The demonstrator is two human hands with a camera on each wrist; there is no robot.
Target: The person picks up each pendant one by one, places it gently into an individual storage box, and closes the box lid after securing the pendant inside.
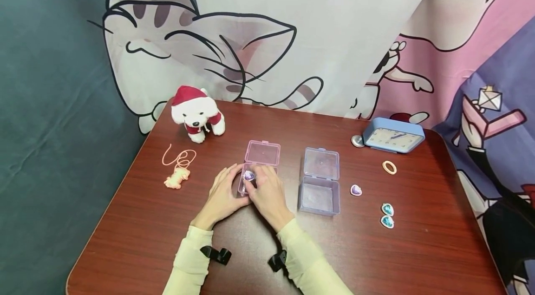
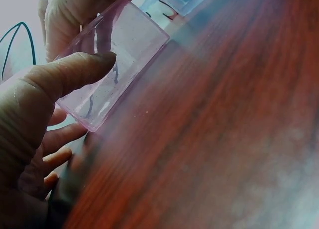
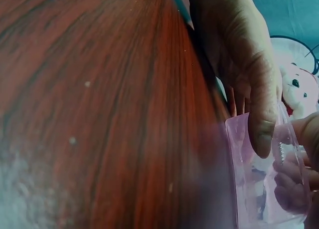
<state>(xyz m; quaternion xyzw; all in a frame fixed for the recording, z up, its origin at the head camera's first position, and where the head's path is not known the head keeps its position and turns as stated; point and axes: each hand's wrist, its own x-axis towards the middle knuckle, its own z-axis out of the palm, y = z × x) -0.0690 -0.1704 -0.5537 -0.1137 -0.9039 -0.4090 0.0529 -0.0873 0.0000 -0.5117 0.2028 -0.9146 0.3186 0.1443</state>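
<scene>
Grip, left hand (image 1: 224,196): curled round pink box (image 2: 135,45), just below centre of head view. Right hand (image 1: 269,193): thumb and finger pinching purple gem (image 1: 249,175) over it. Advisable: box braced, pinch light, gem clear of rim.

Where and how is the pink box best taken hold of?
Probably grip the pink box by its left side, the left hand coming from the left with its thumb on the near wall: the box is upright and straight-walled, and its open lid is on the far side, clear of that grip.
</scene>
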